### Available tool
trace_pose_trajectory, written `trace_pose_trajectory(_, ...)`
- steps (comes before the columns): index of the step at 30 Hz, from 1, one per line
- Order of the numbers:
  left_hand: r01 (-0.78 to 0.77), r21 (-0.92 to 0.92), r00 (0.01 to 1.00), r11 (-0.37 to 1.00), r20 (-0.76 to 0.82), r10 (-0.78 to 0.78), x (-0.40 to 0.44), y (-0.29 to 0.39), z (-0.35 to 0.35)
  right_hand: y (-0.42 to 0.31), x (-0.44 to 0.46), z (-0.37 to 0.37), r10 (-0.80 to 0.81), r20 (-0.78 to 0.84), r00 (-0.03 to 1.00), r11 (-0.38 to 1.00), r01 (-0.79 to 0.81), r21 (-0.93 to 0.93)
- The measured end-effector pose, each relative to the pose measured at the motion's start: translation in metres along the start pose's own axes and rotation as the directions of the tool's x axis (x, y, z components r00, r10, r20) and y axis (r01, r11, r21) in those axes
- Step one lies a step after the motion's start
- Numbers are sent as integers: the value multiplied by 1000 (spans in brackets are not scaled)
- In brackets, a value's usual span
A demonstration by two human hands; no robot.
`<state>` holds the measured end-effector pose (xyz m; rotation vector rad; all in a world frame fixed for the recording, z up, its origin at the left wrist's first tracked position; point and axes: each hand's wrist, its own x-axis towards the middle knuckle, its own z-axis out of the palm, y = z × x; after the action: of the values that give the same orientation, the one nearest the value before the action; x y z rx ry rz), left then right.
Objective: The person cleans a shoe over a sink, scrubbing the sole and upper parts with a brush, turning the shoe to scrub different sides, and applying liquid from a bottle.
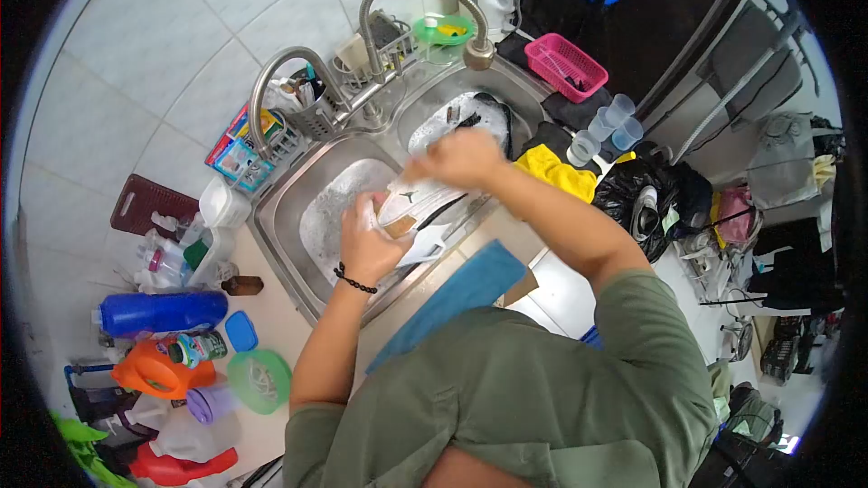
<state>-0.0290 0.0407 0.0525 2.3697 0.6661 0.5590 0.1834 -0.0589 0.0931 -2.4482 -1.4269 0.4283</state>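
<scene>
Over the left basin [287,203] of a double steel sink, my left hand [364,242] grips a white shoe [423,199] with a small black logo and a tan patch. A black bead bracelet is on that wrist. My right hand [459,159] is closed and slightly blurred, just above the far end of the shoe; whatever it holds is hidden. White suds [318,226] cover the water below my left hand. Foam and a dark item [495,117] sit in the right basin.
Two gooseneck faucets [366,18] rise behind the basins. A pink basket [566,67], clear cups [619,110] and a yellow cloth [556,172] lie to the right. Bottles, including a blue one [163,314], stand left. A blue towel [452,300] hangs at the front edge.
</scene>
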Motion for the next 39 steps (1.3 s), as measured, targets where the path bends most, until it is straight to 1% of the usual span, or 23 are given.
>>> trace_pose_trajectory(1, -157, 134, 987, 978, -15, 160, 0, 11, -10, 20, 15, -6, 90, -80, 993, 996, -89, 15)
trace_pose_trajectory(2, -302, 270, 948, 914, -12, 317, 1, 31, -28, 27, 15, -21, 212, -201, 956, 967, -176, 182)
trace_pose_trajectory(4, -509, 466, 824, 723, 22, 566, 5, 40, -33, 37, 14, -40, 375, -356, 856, 851, -164, 500)
trace_pose_trajectory(7, -605, 569, 732, 557, 123, 670, -3, 23, -14, 37, 12, -31, 395, -366, 843, 876, -224, 428)
trace_pose_trajectory(8, -615, 504, 747, 607, 126, 652, -9, 20, -8, 33, 4, -24, 340, -265, 903, 922, -265, 281)
trace_pose_trajectory(11, -596, 424, 772, 682, 70, 632, -29, 7, 15, 53, 4, 14, 372, -174, 912, 906, -315, 284)
trace_pose_trajectory(12, -627, 455, 743, 632, 105, 661, -33, 6, 15, 50, -2, 10, 392, -136, 910, 898, -347, 270)
trace_pose_trajectory(15, -651, 140, 759, 747, 125, 638, -44, 4, 18, 53, -2, 11, 374, -121, 920, 912, -341, 226)
trace_pose_trajectory(16, -624, -55, 774, 780, 91, 626, -45, 7, 20, 53, -1, 10, 346, -126, 930, 927, -319, 195)
trace_pose_trajectory(19, -529, -38, 846, 848, -94, 524, -39, 5, 30, 47, -1, 1, 264, -127, 956, 962, -251, 109)
trace_pose_trajectory(20, -341, 155, 901, 927, -229, 369, -48, 14, 37, 42, -4, 0, 244, -119, 962, 968, -234, 91)
trace_pose_trajectory(21, -215, 35, 937, 976, -275, 217, -47, 18, 43, 35, -10, -1, 225, -108, 968, 973, -218, 71)
trace_pose_trajectory(23, 37, -215, 946, 976, -308, -103, -32, 19, 54, 7, -35, 4, 29, -37, 999, 996, -32, -86)
trace_pose_trajectory(24, 23, -125, 957, 992, -284, -58, -26, 15, 54, -3, -47, 14, -107, -66, 992, 981, 95, -168)
trace_pose_trajectory(27, -3, 147, 994, 989, -111, 19, -26, 14, 50, 24, -19, 12, -99, -214, 972, 965, 41, -260)
trace_pose_trajectory(28, 30, 102, 991, 994, -136, -16, -25, 24, 47, 36, -7, 1, 44, -234, 971, 983, -85, -165)
trace_pose_trajectory(29, 23, 89, 989, 996, -145, -10, -25, 31, 42, 47, 2, -9, 91, -233, 968, 976, -134, -174)
trace_pose_trajectory(31, 2, 68, 986, 998, -166, 9, -20, 41, 31, 20, -23, -19, 18, -111, 994, 973, -43, -228)
trace_pose_trajectory(33, -27, 146, 986, 989, -161, 51, -19, 43, 24, 5, -46, -4, -232, 35, 972, 931, 232, -282)
trace_pose_trajectory(35, -70, 222, 982, 973, -158, 107, -20, 44, 22, 25, -38, 7, -124, -34, 992, 960, 112, -255)
trace_pose_trajectory(37, -108, 251, 979, 962, -144, 147, -22, 43, 23, 54, -18, -2, 16, -265, 964, 983, -63, -170)
trace_pose_trajectory(38, -107, 252, 985, 962, -106, 137, -23, 44, 21, 59, -19, 6, 18, -296, 955, 982, -73, -175)
trace_pose_trajectory(39, -108, 253, 989, 961, -70, 129, -22, 46, 20, 49, -30, 9, -98, -267, 959, 974, 37, -225)
